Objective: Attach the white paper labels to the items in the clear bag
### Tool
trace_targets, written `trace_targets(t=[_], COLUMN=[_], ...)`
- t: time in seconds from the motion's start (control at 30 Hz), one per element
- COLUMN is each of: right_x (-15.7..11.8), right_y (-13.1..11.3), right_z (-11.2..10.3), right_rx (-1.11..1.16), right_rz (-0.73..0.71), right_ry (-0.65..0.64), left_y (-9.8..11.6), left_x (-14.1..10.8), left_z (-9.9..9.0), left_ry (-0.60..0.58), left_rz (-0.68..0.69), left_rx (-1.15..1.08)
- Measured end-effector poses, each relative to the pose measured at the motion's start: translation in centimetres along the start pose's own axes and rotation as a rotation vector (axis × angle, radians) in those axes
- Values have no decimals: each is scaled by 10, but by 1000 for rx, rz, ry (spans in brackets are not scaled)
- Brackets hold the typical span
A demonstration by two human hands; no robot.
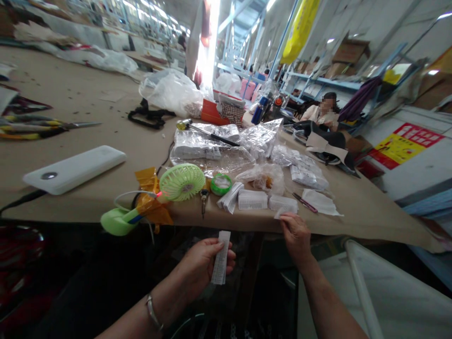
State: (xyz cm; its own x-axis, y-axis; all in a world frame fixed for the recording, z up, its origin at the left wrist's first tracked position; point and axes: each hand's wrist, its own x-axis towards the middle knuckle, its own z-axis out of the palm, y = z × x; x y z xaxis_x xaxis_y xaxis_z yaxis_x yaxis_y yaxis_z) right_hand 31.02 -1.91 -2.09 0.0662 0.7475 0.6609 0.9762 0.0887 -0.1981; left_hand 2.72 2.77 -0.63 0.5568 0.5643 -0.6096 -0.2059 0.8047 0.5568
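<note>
Along the bench's [370,209] near edge, label stacks [253,199] sit lined up, presumably for easy reach; the right hand [297,236] pinches a slip [278,213] there, while the left hand [198,263] clamps printed strips [220,264] under its thumb, likely keeping them together.

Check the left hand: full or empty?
Full. The left hand grips narrow white printed paper, thumb on its near face, fingertips showing past its right edge. Can't tell how many slips.
</note>
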Motion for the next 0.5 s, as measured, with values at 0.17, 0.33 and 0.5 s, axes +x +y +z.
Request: trace_targets(t=[0.17,0.33,0.5], right_x=[6,6,5], right_y=[-50,-119,-138], right_z=[-5,7,19], right_rx=[329,588,582], right_rz=[-10,-350,-471], right_ry=[73,-174,-275], left_y=[5,8,7], left_x=[-6,-10,-13], left_z=[6,10,7], left_ry=[-43,-140,-76], left_rz=[-10,73,125], left_rx=[-6,-67,-153])
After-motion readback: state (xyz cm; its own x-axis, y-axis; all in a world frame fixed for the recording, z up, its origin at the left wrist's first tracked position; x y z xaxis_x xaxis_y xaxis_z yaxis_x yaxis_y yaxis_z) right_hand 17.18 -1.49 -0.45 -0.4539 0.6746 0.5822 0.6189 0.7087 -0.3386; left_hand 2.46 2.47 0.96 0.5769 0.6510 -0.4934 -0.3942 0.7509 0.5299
